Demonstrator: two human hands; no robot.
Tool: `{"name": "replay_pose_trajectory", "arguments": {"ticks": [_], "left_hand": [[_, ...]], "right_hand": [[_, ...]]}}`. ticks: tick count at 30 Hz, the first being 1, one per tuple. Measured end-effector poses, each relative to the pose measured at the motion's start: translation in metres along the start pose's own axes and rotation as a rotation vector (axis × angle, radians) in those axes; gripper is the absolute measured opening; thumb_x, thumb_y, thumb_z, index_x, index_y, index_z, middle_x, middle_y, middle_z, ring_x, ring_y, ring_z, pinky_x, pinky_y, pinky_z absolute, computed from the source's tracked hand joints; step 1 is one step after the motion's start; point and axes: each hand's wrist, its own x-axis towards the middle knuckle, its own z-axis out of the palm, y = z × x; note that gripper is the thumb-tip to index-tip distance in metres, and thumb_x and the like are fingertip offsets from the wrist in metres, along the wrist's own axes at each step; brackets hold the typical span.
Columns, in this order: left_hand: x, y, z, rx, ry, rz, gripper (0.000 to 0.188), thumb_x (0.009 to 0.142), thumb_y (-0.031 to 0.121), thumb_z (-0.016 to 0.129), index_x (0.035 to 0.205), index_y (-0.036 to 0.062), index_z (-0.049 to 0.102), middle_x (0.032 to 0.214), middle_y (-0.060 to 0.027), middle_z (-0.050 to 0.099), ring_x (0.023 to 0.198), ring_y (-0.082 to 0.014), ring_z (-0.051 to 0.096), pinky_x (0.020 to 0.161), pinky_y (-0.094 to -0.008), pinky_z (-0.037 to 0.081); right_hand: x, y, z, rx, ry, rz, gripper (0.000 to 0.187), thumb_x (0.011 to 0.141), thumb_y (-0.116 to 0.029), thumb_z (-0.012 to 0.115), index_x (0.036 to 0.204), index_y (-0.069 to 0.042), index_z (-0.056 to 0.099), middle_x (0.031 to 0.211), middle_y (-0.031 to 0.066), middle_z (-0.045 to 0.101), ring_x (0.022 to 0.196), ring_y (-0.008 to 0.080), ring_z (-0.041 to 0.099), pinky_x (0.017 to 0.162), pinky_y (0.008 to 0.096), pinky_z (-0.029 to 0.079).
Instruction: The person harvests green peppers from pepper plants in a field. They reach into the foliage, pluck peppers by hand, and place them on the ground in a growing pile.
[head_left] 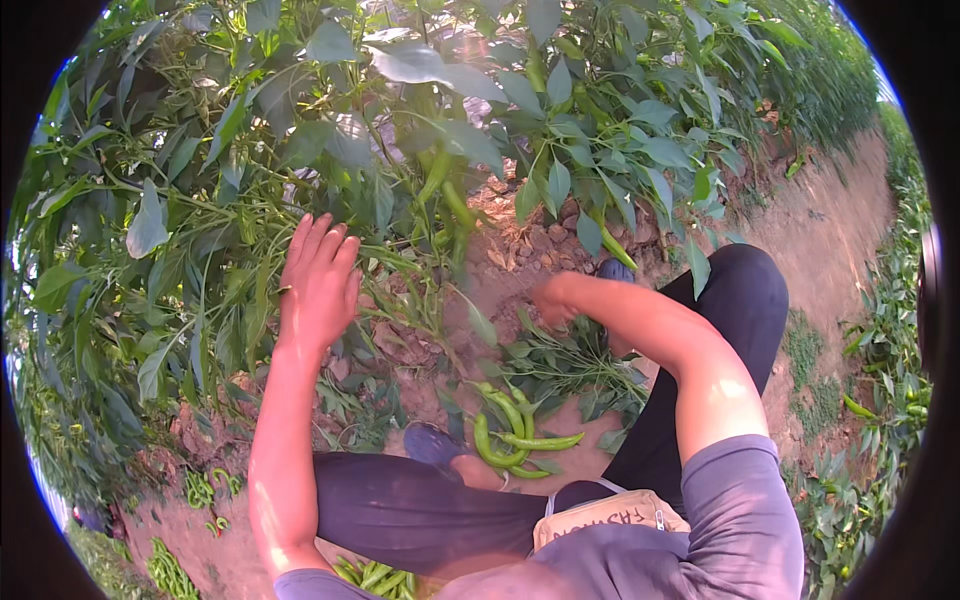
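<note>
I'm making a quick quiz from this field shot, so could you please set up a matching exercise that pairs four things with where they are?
Things:
1. left hand
2. right hand
3. picked green chillies
4. beige pouch

Places:
A. lying on the soil between the legs
B. at the person's waist
C. raised, fingers open, against the pepper plant's leaves
D. low among stems near the ground

Pairs: 1-C, 2-D, 3-A, 4-B

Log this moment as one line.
left hand: open, in pepper plant leaves | right hand: low among leaves | picked green peppers: on soil
</note>
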Motion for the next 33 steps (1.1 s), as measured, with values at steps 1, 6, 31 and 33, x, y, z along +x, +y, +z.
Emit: {"name": "replay_pose_trajectory", "arguments": {"ticks": [1,6,31,33], "left_hand": [[0.0,0.002,0.0,-0.004,-0.017,-0.013,0.042,0.086,0.008,0.08,0.126,0.0006,0.071,0.136,-0.0189,0.068,0.144,-0.0398,0.055,0.133,-0.0552,0.033],[0.011,0.014,-0.011,-0.047,-0.023,-0.014,0.048,0.088,0.009,0.08,0.135,0.0034,0.069,0.147,-0.0179,0.064,0.149,-0.0391,0.051,0.134,-0.0565,0.031],[0.013,-0.052,0.072,0.172,0.042,-0.228,0.022,0.089,0.011,0.076,0.108,0.0013,0.075,0.118,-0.0199,0.076,0.13,-0.0393,0.066,0.121,-0.0531,0.045],[0.008,-0.063,0.087,0.087,0.067,-0.248,0.021,0.087,0.008,0.075,0.106,0.0006,0.075,0.12,-0.0186,0.076,0.132,-0.0381,0.065,0.122,-0.0521,0.044]], "right_hand": [[0.009,0.004,-0.035,0.022,0.212,-0.03,0.033,0.092,-0.026,0.07,0.115,-0.005,0.082,0.113,0.0166,0.083,0.102,0.0351,0.079,0.093,0.0493,0.063],[0.03,-0.041,-0.15,0.967,1.002,-0.352,0.099,0.094,-0.034,0.074,0.171,0.004,0.027,0.171,0.0313,0.041,0.158,0.0418,0.043,0.132,0.0456,0.035],[0.072,-0.023,-0.198,1.48,1.281,0.478,0.046,0.092,-0.032,0.086,0.122,-0.001,0.07,0.105,0.0144,0.078,0.084,0.0231,0.075,0.078,0.0405,0.06],[0.074,-0.004,-0.217,1.563,1.188,0.386,0.044,0.089,-0.032,0.089,0.115,-0.002,0.071,0.1,0.0135,0.078,0.08,0.022,0.074,0.073,0.0409,0.059]]}}
